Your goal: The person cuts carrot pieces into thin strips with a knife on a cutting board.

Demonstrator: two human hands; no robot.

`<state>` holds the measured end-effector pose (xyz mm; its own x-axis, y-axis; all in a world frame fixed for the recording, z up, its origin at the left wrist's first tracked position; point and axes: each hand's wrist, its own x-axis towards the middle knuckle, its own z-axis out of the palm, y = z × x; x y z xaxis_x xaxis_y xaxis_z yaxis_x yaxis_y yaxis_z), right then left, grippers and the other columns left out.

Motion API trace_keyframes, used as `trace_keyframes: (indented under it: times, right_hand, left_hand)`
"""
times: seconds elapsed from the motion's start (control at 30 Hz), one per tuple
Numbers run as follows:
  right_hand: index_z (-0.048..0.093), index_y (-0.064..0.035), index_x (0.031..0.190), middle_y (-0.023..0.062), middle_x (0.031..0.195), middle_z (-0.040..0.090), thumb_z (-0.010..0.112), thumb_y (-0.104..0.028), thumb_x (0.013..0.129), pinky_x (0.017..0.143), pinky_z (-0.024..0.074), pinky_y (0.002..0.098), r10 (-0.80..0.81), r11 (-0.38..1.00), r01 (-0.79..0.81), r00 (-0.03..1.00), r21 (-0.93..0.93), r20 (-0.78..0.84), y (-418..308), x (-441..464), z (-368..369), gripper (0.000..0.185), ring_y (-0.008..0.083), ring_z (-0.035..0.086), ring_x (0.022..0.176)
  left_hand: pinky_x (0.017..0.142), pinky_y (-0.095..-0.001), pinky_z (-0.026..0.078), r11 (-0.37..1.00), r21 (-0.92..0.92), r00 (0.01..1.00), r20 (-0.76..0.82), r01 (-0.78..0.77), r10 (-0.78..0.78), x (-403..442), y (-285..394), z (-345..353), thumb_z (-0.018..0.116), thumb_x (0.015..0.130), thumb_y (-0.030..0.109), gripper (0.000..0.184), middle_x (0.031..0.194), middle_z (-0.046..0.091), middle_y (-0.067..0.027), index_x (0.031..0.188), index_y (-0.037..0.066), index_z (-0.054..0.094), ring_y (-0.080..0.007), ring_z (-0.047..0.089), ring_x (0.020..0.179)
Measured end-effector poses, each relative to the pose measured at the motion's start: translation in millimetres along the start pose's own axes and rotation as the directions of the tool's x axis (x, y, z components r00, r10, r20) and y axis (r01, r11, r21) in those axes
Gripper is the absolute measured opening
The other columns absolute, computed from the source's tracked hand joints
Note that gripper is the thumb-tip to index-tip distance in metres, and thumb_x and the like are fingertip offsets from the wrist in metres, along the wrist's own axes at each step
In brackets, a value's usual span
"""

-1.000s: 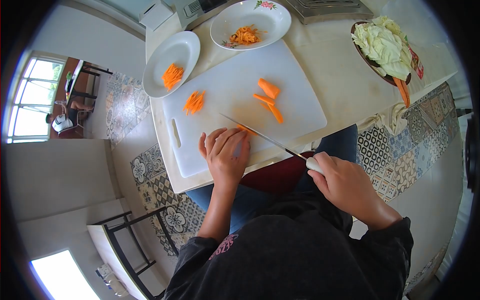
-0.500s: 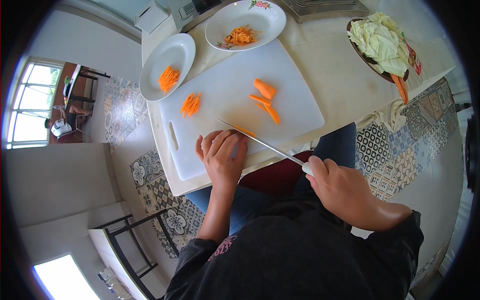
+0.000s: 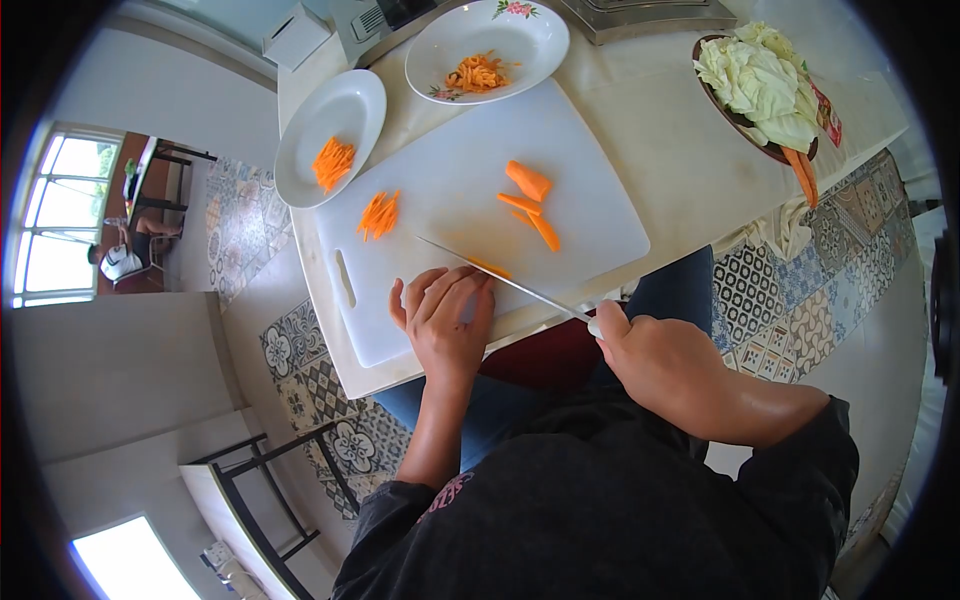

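Note:
My right hand (image 3: 660, 370) grips the white handle of a knife (image 3: 535, 294), its blade slanting up and left across the near part of a white cutting board (image 3: 445, 180). My left hand (image 3: 445, 325) rests on the board, fingers bent and their tips against the near side of the blade. Just past the blade shows a carrot slice (image 3: 492, 268); the fingers seem to pin it, though they hide part of it. A pile of carrot strips (image 3: 379, 215) lies to the left. Farther back sit a carrot chunk (image 3: 528, 181) and a few carrot slices (image 3: 542, 228).
Beyond the board stand an oval plate (image 3: 365, 105) with carrot strips and a floral-rimmed plate (image 3: 545, 50) with orange shreds. Cabbage (image 3: 760, 85) and carrots fill a brown bowl at right. A metal appliance (image 3: 650, 15) stands at the back. Someone sits far left (image 3: 122, 258).
The knife and my right hand have slid a little to the left, the tip reaching farther past my left fingers. My left hand stays nearly in place.

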<state>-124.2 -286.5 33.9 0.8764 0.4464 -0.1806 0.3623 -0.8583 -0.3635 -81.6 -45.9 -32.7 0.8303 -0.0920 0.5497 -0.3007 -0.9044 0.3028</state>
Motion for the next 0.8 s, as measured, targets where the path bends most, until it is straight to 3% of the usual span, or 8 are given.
trace_keyframes:
  times: [0.2, 0.4, 0.6, 0.7, 0.8]
  right_hand:
    - [0.047, -0.0005, 0.101, 0.0109, 0.058, 0.062, 0.055, -0.008, 0.092, 0.042, 0.0516, 0.0394, -0.045, 0.999, 0.045, 0.998, 0.006, -0.043, -1, 16, 5, 0.015, 0.0281, 0.066, 0.049]
    - [0.049, 0.0016, 0.107, 0.0089, 0.056, 0.060, 0.056, -0.010, 0.092, 0.041, 0.0511, 0.0359, -0.048, 0.989, 0.036, 0.995, -0.142, -0.083, -5, 0, 6, 0.020, 0.0252, 0.066, 0.050]
    - [0.048, -0.0022, 0.098, 0.0111, 0.057, 0.059, 0.058, -0.010, 0.092, 0.041, 0.0482, 0.0394, -0.085, 0.996, 0.085, 0.994, -0.005, -0.067, 14, 2, 1, 0.014, 0.0290, 0.064, 0.050]
    - [0.048, -0.0043, 0.095, 0.0115, 0.057, 0.059, 0.059, -0.015, 0.094, 0.042, 0.0473, 0.0411, -0.086, 0.996, 0.087, 0.988, -0.002, -0.128, 15, 6, -10, 0.015, 0.0306, 0.064, 0.051]
    - [0.048, -0.0049, 0.094, 0.0109, 0.058, 0.060, 0.060, -0.019, 0.095, 0.043, 0.0476, 0.0407, -0.077, 0.997, 0.080, 0.980, 0.005, -0.185, 15, 9, -8, 0.018, 0.0302, 0.064, 0.051]
  left_hand:
    - [0.111, -0.0441, 0.028, 1.000, -0.007, 1.000, -0.014, 0.005, -0.005, 0, 0, 0, 0.082, 0.073, 0.012, 0.016, 0.096, 0.071, 0.0063, 0.085, 0.017, 0.073, -0.0161, 0.063, 0.102]
    - [0.109, -0.0476, 0.032, 0.999, 0.010, 0.999, -0.034, 0.033, -0.032, -2, 0, 1, 0.082, 0.069, 0.008, 0.016, 0.093, 0.072, 0.0039, 0.082, 0.015, 0.074, -0.0190, 0.064, 0.101]
    - [0.111, -0.0448, 0.028, 1.000, -0.007, 1.000, -0.021, 0.015, -0.015, -2, 0, 1, 0.083, 0.072, 0.012, 0.017, 0.095, 0.070, 0.0062, 0.084, 0.017, 0.072, -0.0165, 0.063, 0.101]
    - [0.109, -0.0475, 0.032, 0.999, -0.011, 0.999, -0.040, 0.037, -0.037, 1, 6, 0, 0.082, 0.072, 0.009, 0.016, 0.092, 0.072, 0.0060, 0.083, 0.017, 0.074, -0.0173, 0.064, 0.100]
    - [0.112, -0.0429, 0.027, 1.000, -0.001, 0.999, -0.048, -0.009, 0.009, -2, 1, 1, 0.082, 0.075, 0.014, 0.016, 0.097, 0.071, 0.0083, 0.085, 0.018, 0.072, -0.0149, 0.063, 0.101]
